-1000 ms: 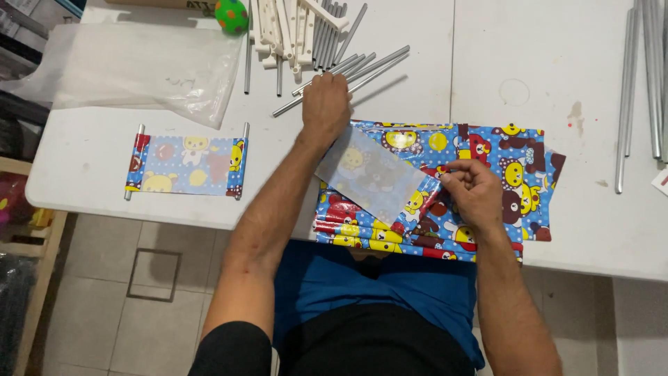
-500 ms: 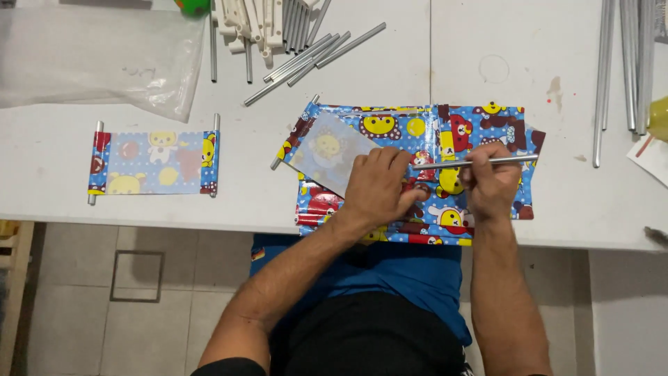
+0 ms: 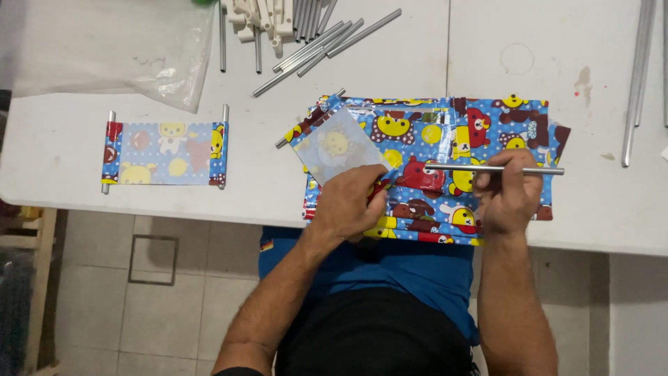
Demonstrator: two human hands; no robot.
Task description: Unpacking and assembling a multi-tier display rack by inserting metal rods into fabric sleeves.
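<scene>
A stack of colourful cartoon-print sheets (image 3: 445, 132) lies at the near edge of the white table (image 3: 487, 56). My right hand (image 3: 509, 196) holds a thin metal rod (image 3: 487, 168) level over the stack. My left hand (image 3: 348, 202) rests on the stack's left part, pinching the lower edge of a single sheet (image 3: 339, 145) that is turned pale side up. Another rod (image 3: 306, 120) pokes out from under that sheet's far left edge.
A finished cartoon-print panel with a rod at each end (image 3: 165, 149) lies to the left. A clear plastic bag (image 3: 111, 49) sits at the far left. Loose metal rods (image 3: 316, 45) and white plastic parts (image 3: 264, 17) are at the far middle; long rods (image 3: 637, 83) lie right.
My left hand came back from the rod pile at the far side onto the sheets. A rod is now in my right hand over the stack. The view shifted slightly.
</scene>
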